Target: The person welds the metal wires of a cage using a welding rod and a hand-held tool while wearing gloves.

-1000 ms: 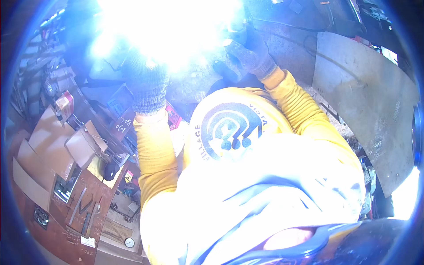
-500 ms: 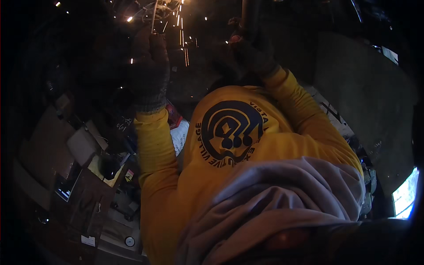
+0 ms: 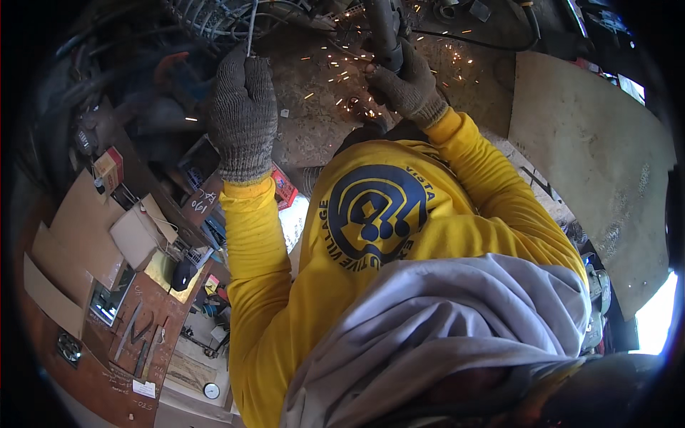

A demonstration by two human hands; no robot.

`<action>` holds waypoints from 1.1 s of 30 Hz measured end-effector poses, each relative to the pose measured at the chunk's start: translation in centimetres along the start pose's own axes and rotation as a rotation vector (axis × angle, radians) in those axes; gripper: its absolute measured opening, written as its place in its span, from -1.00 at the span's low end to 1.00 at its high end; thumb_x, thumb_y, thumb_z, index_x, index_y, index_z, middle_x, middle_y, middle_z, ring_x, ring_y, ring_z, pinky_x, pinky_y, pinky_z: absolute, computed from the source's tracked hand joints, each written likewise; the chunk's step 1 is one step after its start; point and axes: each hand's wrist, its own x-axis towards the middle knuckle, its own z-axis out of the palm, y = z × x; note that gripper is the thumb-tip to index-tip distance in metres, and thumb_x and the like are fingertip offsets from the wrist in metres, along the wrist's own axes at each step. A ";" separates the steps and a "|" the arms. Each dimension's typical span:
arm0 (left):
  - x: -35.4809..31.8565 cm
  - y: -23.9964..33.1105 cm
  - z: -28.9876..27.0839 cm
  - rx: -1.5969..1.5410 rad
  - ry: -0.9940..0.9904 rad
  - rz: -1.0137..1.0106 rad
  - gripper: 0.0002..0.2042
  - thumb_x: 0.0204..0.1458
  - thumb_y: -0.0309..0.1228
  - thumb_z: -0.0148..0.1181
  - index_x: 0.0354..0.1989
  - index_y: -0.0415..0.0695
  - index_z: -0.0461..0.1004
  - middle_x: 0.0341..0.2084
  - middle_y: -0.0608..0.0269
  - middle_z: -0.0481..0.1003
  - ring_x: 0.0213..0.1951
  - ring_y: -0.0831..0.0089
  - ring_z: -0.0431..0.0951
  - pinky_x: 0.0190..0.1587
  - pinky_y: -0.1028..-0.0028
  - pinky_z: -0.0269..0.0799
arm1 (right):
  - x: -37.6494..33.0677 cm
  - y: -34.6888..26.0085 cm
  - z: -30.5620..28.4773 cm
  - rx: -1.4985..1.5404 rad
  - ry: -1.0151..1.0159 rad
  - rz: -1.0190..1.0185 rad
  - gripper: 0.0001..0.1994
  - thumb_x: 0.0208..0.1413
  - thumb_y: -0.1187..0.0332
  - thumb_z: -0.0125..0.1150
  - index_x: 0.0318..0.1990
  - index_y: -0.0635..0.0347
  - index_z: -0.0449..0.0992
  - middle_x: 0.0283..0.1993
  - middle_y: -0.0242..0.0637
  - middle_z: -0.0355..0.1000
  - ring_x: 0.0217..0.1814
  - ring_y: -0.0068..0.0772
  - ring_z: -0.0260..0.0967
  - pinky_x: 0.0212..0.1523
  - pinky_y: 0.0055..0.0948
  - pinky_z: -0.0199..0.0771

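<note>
My left hand [image 3: 246, 114], in a grey knitted glove, is closed with a thin pale rod [image 3: 252, 28] rising from its fingertips past the upper edge. My right hand [image 3: 412, 84], gloved alike, grips the lower end of a dark cylindrical bar [image 3: 384, 32], whose upper end runs out of view. Orange sparks [image 3: 364, 110] are scattered between and around the hands. By the rod, at the top, is a rounded wire frame [image 3: 207, 21]; whether the rod touches it I cannot tell.
On the left, a brown workbench [image 3: 168, 349] bears cardboard pieces [image 3: 82, 228], a small box [image 3: 108, 170] and flat metal strips [image 3: 135, 335]. A large plain sheet [image 3: 592, 164] stands at right. A dark cable [image 3: 485, 46] curves across the far floor. Grey cloth [image 3: 457, 307] drapes over my yellow shirt.
The scene has gone from dark to bright. The glow by the rod's upper end is gone, and the sparks now lie lower and farther right. Both hands keep nearly the same places.
</note>
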 end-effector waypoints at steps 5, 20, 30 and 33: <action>0.0 -0.1 0.0 0.034 0.018 0.027 -0.76 0.29 -0.36 0.10 0.03 -0.19 0.53 -0.43 0.23 0.65 -0.38 0.44 0.70 -0.27 0.45 0.57 | 0.1 0.0 0.3 -0.040 0.014 -0.010 -0.60 0.12 0.25 0.43 0.02 0.21 0.43 -0.37 -0.38 0.48 -0.46 -0.61 0.45 -0.46 -0.51 0.47; -1.1 -1.8 0.2 0.227 0.063 0.230 -0.75 0.19 -0.36 0.21 -0.03 -0.20 0.55 -0.19 0.07 0.59 -0.15 0.12 0.63 -0.10 0.24 0.57 | 1.2 2.8 -0.8 -0.800 0.055 -0.859 -0.64 -0.03 0.47 0.36 -0.02 0.00 0.58 0.04 -0.12 0.52 0.03 -0.11 0.52 0.15 -0.13 0.49; -1.6 -2.4 0.4 0.505 0.052 0.350 -0.74 0.19 -0.38 0.21 0.00 -0.23 0.54 -0.17 0.07 0.59 -0.13 0.17 0.62 -0.07 0.26 0.57 | 0.3 2.6 -0.8 -0.651 0.056 -0.629 -0.71 0.11 0.45 0.38 0.00 0.15 0.54 -0.15 -0.28 0.53 -0.14 -0.33 0.50 -0.10 -0.24 0.55; -2.5 -2.9 0.7 0.655 0.080 0.413 -0.71 0.22 -0.35 0.20 0.05 -0.21 0.54 -0.11 0.05 0.60 -0.09 0.22 0.64 -0.05 0.33 0.57 | 0.6 3.9 -1.5 -0.671 0.015 -0.526 -0.62 0.15 0.40 0.37 0.11 0.23 0.47 -0.13 -0.29 0.55 -0.13 -0.52 0.50 -0.14 -0.41 0.57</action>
